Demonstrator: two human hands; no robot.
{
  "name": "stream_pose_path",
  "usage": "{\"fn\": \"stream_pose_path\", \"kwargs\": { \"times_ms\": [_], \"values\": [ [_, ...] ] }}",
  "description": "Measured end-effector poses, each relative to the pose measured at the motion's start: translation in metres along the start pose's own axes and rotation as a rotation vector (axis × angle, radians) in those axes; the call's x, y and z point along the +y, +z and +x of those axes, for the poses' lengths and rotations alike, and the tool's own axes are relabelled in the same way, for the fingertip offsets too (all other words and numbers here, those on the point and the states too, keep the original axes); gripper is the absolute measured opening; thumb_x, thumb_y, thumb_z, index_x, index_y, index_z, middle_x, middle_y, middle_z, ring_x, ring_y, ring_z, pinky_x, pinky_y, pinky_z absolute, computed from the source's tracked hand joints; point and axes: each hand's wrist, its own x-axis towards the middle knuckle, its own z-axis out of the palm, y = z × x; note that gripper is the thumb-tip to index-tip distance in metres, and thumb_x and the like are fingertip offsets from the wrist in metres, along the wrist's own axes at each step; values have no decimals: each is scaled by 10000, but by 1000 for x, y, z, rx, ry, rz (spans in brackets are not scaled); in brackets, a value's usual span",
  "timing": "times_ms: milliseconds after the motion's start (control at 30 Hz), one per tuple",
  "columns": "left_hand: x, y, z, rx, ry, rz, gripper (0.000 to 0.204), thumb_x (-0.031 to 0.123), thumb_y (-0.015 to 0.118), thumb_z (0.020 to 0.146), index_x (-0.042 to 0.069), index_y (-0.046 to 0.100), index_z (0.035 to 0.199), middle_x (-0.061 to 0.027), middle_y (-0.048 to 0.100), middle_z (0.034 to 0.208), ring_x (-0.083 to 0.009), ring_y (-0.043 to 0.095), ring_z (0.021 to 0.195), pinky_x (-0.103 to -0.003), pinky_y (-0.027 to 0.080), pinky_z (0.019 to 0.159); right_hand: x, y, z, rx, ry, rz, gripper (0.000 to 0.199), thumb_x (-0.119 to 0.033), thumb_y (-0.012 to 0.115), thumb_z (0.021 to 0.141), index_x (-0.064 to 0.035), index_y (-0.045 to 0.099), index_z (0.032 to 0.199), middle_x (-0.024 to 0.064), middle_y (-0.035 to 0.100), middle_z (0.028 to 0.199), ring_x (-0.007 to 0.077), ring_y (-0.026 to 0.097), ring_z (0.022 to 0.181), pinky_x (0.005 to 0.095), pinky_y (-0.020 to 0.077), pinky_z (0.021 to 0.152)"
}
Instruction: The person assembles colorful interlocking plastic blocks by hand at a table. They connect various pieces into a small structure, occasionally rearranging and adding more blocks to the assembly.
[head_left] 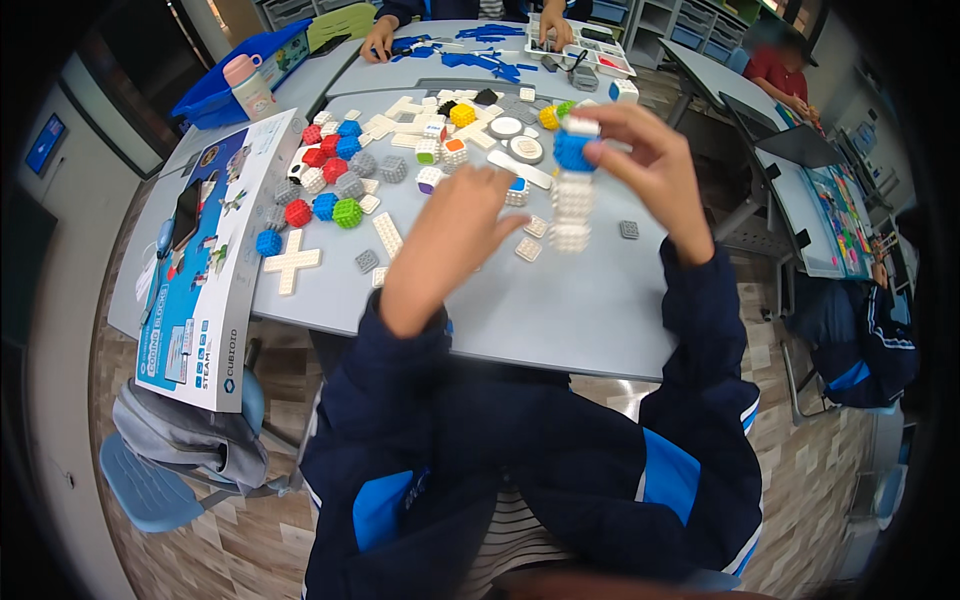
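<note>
My right hand grips a stack of studded cube blocks near its upper end, between thumb and fingers. In that stack a blue block sits below a white piece, and several white blocks reach down from it. My left hand is over the table, back up, with its thumb stretched out to the right. Its other fingers bend down and partly hide; nothing shows in it. Near its fingers are a white block with a blue face and small flat white square plates.
Loose red, blue, grey, white and green blocks lie left of my hands, beside a white cross-shaped plate. A large box leans over the table's left side. Behind it stand a pink-lidded bottle and a blue bin. Across, another person handles parts.
</note>
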Motion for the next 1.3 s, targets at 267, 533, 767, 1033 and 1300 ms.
{"fn": "stream_pose_path", "kwargs": {
  "times_ms": [267, 533, 767, 1033, 1300],
  "values": [
    [2, 61, -55, 190, -117, 4, 401, 153, 813, 764, 14, 685, 1117, -100, 658, 1086, -310, 543, 1066, -419, 455, 939, 30, 45, -30, 160, 20, -160, 362, -46, 847, 785, 14, 713, 1116, 99, 663, 1112, 174, 693, 995, 312, 656, 809],
    [-7, 79, -59, 211, -105, -8, 400, 173, 815, 771, 32, 691, 1124, -86, 651, 1102, -305, 531, 1084, -421, 445, 925, 36, 48, -35, 138, -101, -253, 356, -21, 863, 758, 24, 701, 1072, 111, 642, 1091, 185, 691, 1006, 318, 657, 825],
    [-5, 84, -55, 194, -73, 18, 354, 161, 797, 800, 25, 687, 1108, -95, 645, 1099, -302, 540, 1077, -416, 445, 887, 33, 51, -38, 105, -151, -272, 380, -3, 870, 740, 31, 698, 1078, 116, 632, 1063, 196, 690, 997, 315, 653, 837],
    [-3, 83, -55, 198, -68, 9, 354, 134, 785, 802, 21, 682, 1121, -101, 648, 1098, -312, 540, 1076, -426, 447, 882, 34, 50, -39, 128, -205, -333, 372, -35, 891, 721, 39, 712, 1039, 113, 632, 996, 181, 695, 916, 291, 637, 791],
    [-8, 86, -57, 270, -112, 31, 356, 133, 794, 792, 25, 693, 1116, -97, 663, 1084, -315, 543, 1065, -427, 447, 889, 50, 52, -41, 145, -169, -231, 368, -47, 889, 723, 25, 707, 1034, 106, 627, 990, 189, 689, 918, 291, 626, 812]
  ]
}}
